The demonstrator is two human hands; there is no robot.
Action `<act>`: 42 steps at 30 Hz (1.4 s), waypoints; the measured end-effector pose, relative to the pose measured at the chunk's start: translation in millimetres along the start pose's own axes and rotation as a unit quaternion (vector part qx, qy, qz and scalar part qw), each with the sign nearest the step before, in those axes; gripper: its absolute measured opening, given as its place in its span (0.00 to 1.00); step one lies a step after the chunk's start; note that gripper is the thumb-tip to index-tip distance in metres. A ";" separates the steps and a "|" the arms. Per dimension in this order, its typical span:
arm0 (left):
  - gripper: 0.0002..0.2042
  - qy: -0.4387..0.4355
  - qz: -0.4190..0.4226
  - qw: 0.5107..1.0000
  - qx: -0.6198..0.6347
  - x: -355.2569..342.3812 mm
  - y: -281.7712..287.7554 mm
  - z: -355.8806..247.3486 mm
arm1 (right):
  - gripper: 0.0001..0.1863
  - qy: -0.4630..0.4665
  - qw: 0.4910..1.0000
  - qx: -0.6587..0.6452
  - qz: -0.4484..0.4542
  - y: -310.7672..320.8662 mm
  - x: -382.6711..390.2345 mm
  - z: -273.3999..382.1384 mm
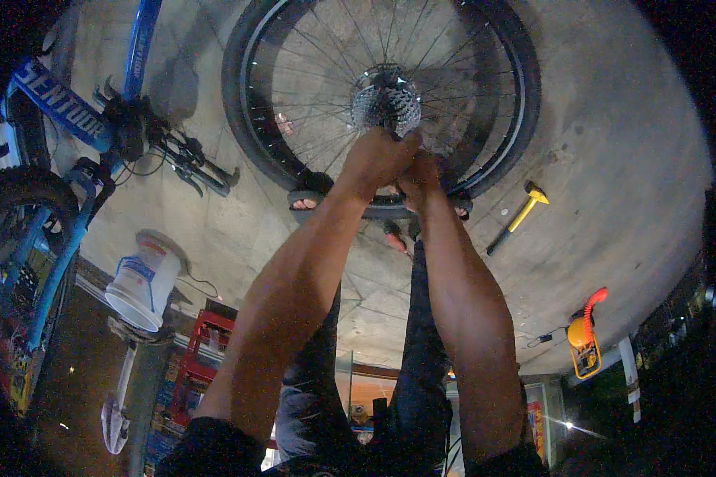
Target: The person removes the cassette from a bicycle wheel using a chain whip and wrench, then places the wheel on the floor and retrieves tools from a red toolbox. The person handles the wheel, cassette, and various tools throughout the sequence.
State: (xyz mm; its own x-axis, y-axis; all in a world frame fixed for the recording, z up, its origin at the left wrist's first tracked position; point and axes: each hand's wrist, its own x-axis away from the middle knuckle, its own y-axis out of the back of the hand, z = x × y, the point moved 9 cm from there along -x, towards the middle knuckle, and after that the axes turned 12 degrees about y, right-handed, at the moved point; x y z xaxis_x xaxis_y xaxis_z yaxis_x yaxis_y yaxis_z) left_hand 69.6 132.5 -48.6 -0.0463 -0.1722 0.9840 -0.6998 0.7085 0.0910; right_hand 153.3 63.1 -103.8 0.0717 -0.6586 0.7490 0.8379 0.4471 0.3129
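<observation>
A bicycle wheel (528,87) with a black tyre lies on the ground in front of me. At its middle is a silver sprocket cassette (366,107). My left hand (378,157) is closed just on the near side of the cassette, around something dark that points to the hub; its shape cannot be made out. Pressed against it, my right hand (423,173) is also closed, and what it grips is hidden. My feet in dark sandals (310,191) touch the near side of the tyre. Below the tyre lies a red-handled tool (393,236), partly hidden between my arms.
A yellow-headed hammer (521,215) rests on the concrete floor to the right. Farther down that side is an orange device with a red hose-like part (585,338). On the left stand a blue bicycle (71,111) and a white bucket (145,282), with a red crate (207,342) below.
</observation>
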 end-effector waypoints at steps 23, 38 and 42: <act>0.14 -0.098 0.183 0.803 0.558 -1.1 -36.0 65.7 | 0.12 0.104 0.964 0.245 0.006 38.5 0.1 76.6; 0.13 -0.265 -0.071 0.895 0.352 7.5 -8.0 69.2 | 0.16 -0.194 0.905 -0.361 -0.113 12.9 49.5 13.2; 0.14 -0.088 0.054 0.875 0.474 2.7 -12.7 76.5 | 0.14 -0.222 0.869 -0.402 -0.187 6.8 59.9 19.6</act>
State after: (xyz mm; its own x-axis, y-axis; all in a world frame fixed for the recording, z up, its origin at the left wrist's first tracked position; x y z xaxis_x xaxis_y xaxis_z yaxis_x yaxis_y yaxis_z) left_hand 23.8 70.7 -58.8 -0.1992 -0.3020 0.9323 -0.9573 -0.1433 -0.2510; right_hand 152.7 38.6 -45.4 -0.3529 -0.2890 0.8899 0.8777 -0.4317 0.2078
